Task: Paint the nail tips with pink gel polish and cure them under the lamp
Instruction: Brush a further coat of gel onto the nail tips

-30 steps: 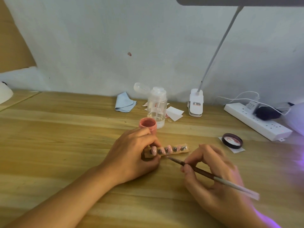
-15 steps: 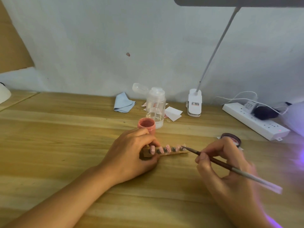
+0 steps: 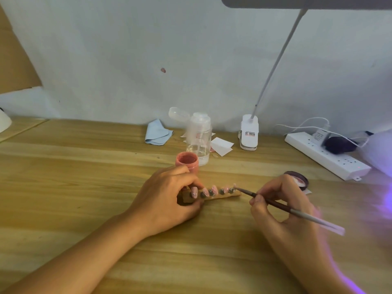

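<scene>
Hands at the nail-tip strip, seen from your head camera. Your left hand (image 3: 169,198) lies on the counter (image 3: 63,177), its fingers (image 3: 180,170) curled over and pinching the left end of the wooden strip (image 3: 220,195). The strip lies flat and runs rightward from that hand. It carries a row of pink nail tips (image 3: 213,190), each standing on a dark mount.

Your right hand (image 3: 284,213) pinches the brush (image 3: 275,205) between thumb and curled fingertips, pen-fashion. The bristle end touches the rightmost nail tip, and the pale handle end slants away to the lower right.

The open pot of pink gel polish (image 3: 187,161) stands just behind your left hand, in front of a clear bottle (image 3: 199,136) with its cap flipped back. The dark lid (image 3: 297,179) lies just behind your right hand.

Along the wall are a blue cloth (image 3: 158,133), white paper squares (image 3: 221,146), the clip base of a desk lamp (image 3: 249,134) and a white power strip (image 3: 326,158). A violet glow (image 3: 381,198) falls on the counter at the far right; its source lies out of view.
</scene>
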Motion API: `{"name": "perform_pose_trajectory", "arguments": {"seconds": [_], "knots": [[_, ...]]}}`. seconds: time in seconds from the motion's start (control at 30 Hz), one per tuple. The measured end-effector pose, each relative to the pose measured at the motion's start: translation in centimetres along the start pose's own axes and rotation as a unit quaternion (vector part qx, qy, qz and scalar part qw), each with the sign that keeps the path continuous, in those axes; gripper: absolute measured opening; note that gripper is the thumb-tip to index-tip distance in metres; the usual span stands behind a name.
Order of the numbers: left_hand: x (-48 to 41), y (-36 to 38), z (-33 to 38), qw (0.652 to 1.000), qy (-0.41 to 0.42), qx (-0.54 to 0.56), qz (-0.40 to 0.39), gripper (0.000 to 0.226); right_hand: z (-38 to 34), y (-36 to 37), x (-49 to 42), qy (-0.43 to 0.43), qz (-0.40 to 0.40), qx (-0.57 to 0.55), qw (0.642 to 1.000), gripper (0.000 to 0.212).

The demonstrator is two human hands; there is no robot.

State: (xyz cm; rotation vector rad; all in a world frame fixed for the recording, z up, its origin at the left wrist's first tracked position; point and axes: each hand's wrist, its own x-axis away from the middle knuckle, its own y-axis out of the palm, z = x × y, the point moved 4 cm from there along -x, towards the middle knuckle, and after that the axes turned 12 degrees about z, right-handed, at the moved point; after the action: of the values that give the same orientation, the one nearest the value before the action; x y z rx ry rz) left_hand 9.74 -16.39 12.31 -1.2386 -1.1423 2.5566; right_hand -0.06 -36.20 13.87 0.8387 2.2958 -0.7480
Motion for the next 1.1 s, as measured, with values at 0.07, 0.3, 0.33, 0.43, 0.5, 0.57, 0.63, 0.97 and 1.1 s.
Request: {"name": "perform_pose_trajectory", "arguments": {"seconds": [0.07, 0.3, 0.33, 0.43, 0.5, 0.57, 0.63, 0.97, 1.1], "knots": [[0.0, 0.0, 0.0, 1.0, 0.0, 0.001, 0.0, 0.018, -0.1, -0.2, 0.0, -0.006, 0.013, -0.003, 1.0, 0.015], [-0.1, 0.0, -0.1, 1.0, 0.003, 0.003, -0.002, 0.016, 0.1, 0.0, 0.0, -0.005, 0.011, -0.009, 1.0, 0.017], [-0.1, 0.0, -0.1, 1.0, 0.001, 0.003, -0.002, 0.016, 0.1, -0.1, 0.0, -0.006, 0.018, -0.014, 1.0, 0.015], [0.0, 0.1, -0.1, 1.0, 0.0, 0.008, -0.001, 0.017, 0.2, 0.2, -0.1, 0.005, 0.019, -0.031, 0.999, 0.012], [-0.1, 0.1, -0.1, 1.0, 0.0, 0.007, -0.002, 0.017, 0.3, 0.3, -0.1, 0.007, 0.011, -0.028, 1.0, 0.012], [-0.1, 0.0, -0.1, 1.0, -0.001, 0.003, -0.001, 0.016, 0.5, 0.1, -0.1, 0.014, 0.016, -0.044, 0.999, 0.015], [0.0, 0.0, -0.2, 1.0, -0.002, 0.001, 0.0, 0.016, 0.7, 0.0, -0.2, 0.022, 0.03, -0.059, 0.998, 0.016], [0.0, 0.0, -0.1, 1.0, -0.003, -0.001, -0.001, 0.017, 1.2, 0.2, -0.3, 0.063, 0.035, -0.095, 0.993, 0.014], [0.0, 0.1, -0.1, 1.0, -0.009, 0.003, -0.005, 0.018, 1.4, 0.1, -0.3, 0.063, 0.033, -0.1, 0.992, 0.017]]}}
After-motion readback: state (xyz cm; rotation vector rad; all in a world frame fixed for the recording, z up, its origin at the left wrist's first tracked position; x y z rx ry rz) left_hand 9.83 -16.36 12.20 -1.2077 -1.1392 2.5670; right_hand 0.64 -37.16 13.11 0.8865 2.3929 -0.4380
